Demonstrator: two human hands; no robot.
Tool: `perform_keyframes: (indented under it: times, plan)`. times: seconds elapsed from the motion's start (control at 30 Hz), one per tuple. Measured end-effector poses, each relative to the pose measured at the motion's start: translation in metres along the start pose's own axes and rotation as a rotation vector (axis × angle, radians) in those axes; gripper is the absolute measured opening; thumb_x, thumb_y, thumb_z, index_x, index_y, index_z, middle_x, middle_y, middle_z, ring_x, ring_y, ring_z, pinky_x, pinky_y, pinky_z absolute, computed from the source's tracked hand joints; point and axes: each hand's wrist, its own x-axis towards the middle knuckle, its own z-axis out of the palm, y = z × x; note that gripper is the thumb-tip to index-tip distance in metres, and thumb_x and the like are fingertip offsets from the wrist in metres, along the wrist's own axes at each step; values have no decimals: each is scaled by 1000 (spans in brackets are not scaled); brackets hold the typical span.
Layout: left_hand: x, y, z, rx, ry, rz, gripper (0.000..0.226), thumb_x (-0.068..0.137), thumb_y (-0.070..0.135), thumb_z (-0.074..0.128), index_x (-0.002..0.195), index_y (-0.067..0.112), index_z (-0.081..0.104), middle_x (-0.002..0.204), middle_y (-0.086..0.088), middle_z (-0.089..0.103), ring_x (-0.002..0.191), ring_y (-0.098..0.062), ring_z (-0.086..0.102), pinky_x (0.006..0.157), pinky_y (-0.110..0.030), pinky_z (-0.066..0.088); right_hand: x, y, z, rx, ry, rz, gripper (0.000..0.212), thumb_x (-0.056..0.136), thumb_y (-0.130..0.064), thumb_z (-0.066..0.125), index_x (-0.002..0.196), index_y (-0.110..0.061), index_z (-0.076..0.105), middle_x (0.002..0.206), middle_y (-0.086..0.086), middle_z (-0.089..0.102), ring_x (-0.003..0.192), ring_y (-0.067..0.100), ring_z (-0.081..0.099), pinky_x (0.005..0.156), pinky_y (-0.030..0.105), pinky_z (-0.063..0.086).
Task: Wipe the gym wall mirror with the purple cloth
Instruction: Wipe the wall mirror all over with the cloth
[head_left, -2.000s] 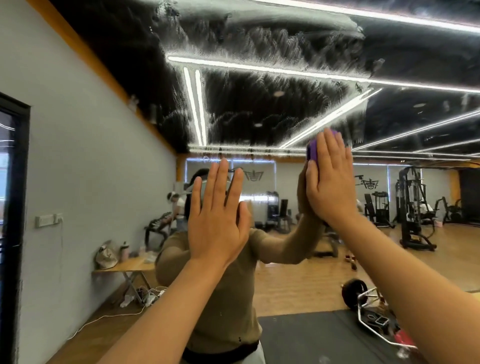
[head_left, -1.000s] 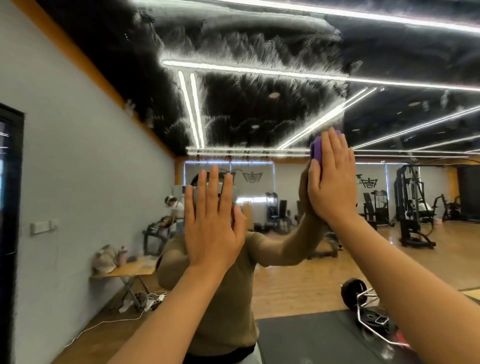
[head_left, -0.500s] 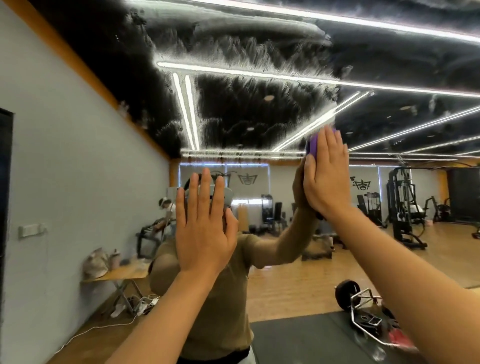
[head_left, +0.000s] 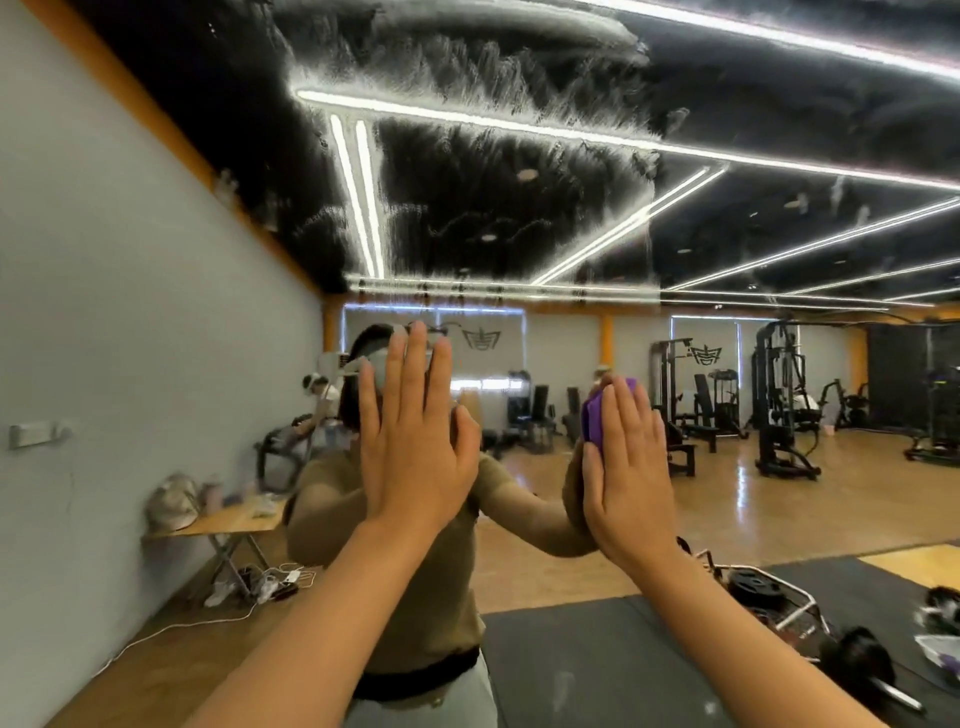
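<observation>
Lower now sits the right hand (head_left: 626, 467); it has slid the purple cloth (head_left: 595, 421) down the gym wall mirror (head_left: 519, 208) from ceiling-line height to the reflected gym floor level.

Right-hand grip: fingers straight and flat, pressing the folded cloth against the glass, with only its purple edge showing past the fingers; left hand (head_left: 415, 441) lies open too, palm spread just beside, holding nothing; whether it touches the glass I cannot tell; streaky white residue covers the upper mirror across the dark ceiling reflection, while the lower glass looks clear; judged from this, wiping is partly done, with most of the smeared upper area left.
</observation>
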Motion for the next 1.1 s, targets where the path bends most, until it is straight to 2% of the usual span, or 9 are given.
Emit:
perform_keyframes:
  times: [0.13,0.3,0.4,0.53,0.67,0.83,0.93,1.1]
  plan:
    - [-21,10,4,34,-37,69,69,98,34,35,161,15,14,169,-9,5,156,-23,1,126,-46,-1,13,4,-7,-6,-53,-42,60,106,-30,28,160,-7,15,168,8,12,156,22,4,127,37,-1]
    - [-22,6,6,43,-51,82,67,100,36,33,161,15,16,169,-6,3,156,-22,-1,126,-45,-1,99,0,-19,33,-85,35,63,106,-34,23,159,-10,0,169,8,-4,155,21,-11,122,27,-16]
    - [-22,7,5,26,-56,73,66,101,36,33,161,16,16,169,-6,4,156,-22,1,126,-45,-1,118,-4,-19,31,-68,35,63,106,-32,25,160,-7,3,169,12,-1,156,25,-8,124,32,-13]
    - [-31,9,3,10,-76,55,67,100,36,33,162,16,16,170,-6,4,156,-23,2,126,-46,0,51,-3,-10,94,-18,53,60,108,-28,32,161,-9,11,169,8,6,156,19,-3,127,35,-4]
    - [-42,10,3,-2,-76,51,67,100,35,35,161,17,16,169,-6,5,156,-24,2,126,-47,1,-41,-4,1,51,-38,40,60,107,-30,30,160,-6,15,169,9,9,156,26,5,127,41,5]
    - [-52,10,5,2,-78,60,68,100,35,35,162,17,14,170,-6,4,156,-24,2,126,-47,0,-64,-2,1,33,-90,21,61,106,-30,31,160,-5,16,169,11,11,156,27,5,127,40,4]
    - [-55,7,5,21,-89,74,67,101,35,36,162,15,17,170,-7,5,156,-24,2,126,-46,0,-41,-2,-1,52,-93,37,61,107,-33,27,160,-8,12,169,9,8,157,23,0,127,36,-2]
    - [-55,6,1,49,-92,72,67,100,34,40,161,14,21,170,-7,8,156,-22,2,126,-43,-2,54,-11,-10,127,-31,113,61,107,-32,27,160,-11,4,169,8,2,155,18,-7,125,31,-10]
